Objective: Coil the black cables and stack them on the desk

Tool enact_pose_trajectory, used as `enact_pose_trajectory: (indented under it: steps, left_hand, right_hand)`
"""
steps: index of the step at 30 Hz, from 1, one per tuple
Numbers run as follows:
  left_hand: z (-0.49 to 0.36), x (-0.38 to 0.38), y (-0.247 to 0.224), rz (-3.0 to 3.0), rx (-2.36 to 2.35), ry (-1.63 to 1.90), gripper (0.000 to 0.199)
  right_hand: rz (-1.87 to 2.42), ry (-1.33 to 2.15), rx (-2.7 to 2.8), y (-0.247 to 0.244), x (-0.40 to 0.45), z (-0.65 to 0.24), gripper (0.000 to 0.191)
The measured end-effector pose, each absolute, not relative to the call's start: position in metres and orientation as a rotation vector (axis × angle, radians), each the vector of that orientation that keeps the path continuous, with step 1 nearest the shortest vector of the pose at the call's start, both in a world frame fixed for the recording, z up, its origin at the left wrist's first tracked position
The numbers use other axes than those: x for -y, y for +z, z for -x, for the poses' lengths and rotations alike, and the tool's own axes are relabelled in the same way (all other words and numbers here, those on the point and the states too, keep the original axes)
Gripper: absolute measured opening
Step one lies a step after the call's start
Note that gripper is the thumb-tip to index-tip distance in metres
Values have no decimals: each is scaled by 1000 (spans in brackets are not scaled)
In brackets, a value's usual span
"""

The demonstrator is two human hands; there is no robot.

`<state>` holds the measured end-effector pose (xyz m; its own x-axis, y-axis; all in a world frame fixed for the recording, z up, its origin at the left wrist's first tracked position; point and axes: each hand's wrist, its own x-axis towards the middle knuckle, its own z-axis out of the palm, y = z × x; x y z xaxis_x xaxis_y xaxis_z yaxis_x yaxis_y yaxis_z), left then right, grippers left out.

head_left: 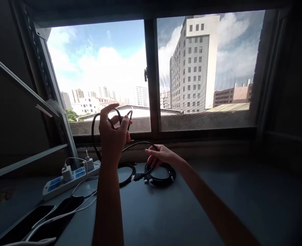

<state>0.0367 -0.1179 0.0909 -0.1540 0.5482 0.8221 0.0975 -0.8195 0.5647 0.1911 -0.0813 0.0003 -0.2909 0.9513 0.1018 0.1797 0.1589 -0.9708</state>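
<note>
Raised before the window, my left hand (pixel 115 126) has its fingers curled round loops of a black cable (pixel 93 131). The cable arcs from there to my right hand (pixel 159 153), which is lower, with thumb and fingers closed round it. A dark connector (pixel 138 176) hangs at the cable's end below my right hand. Just beneath, a coiled black cable (pixel 163 181) with light plugs lies on the table. Another black coil (pixel 127 166) lies to its left, partly behind my left forearm.
A white power strip (pixel 74 178) with two white chargers stands on the table (pixel 151 212) at the left. White cords (pixel 63 216) run over two dark phones (pixel 30 218). A window frame (pixel 154 119) rises behind the table.
</note>
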Motion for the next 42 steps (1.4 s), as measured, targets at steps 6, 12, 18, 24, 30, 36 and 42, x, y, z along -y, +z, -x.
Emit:
enact_pose_trajectory:
  steps: [6,12,18,24,30,36,42]
  left_hand:
    - [-29,117,90,-1685,-897,2072,26]
    - [-19,114,89,-1656,-1072,2013,28]
    - [-14,111,87,-1709,-1003,2011,25]
    - [-19,115,88,-1750,-859,1925,29]
    - [-38,124,90,-1858,-804,1831,30]
    - [-58,134,88,-1927,-799,1733,26]
    - [-74,143,84,-2004,-718,1596,31]
  right_hand:
    - [754,1312,1366,19,103,-185,16]
    - [532,1403,1191,44,128,-196,9]
    - [320,1447,1182,65,154,-225,9]
    - [512,1168,1258,69,157,-244,35]
    - [750,1268,1429,57,146,-218,29]
    - [869,1195,1444,55,149,-212,57]
    - [860,878,1235,64,161,-210,28]
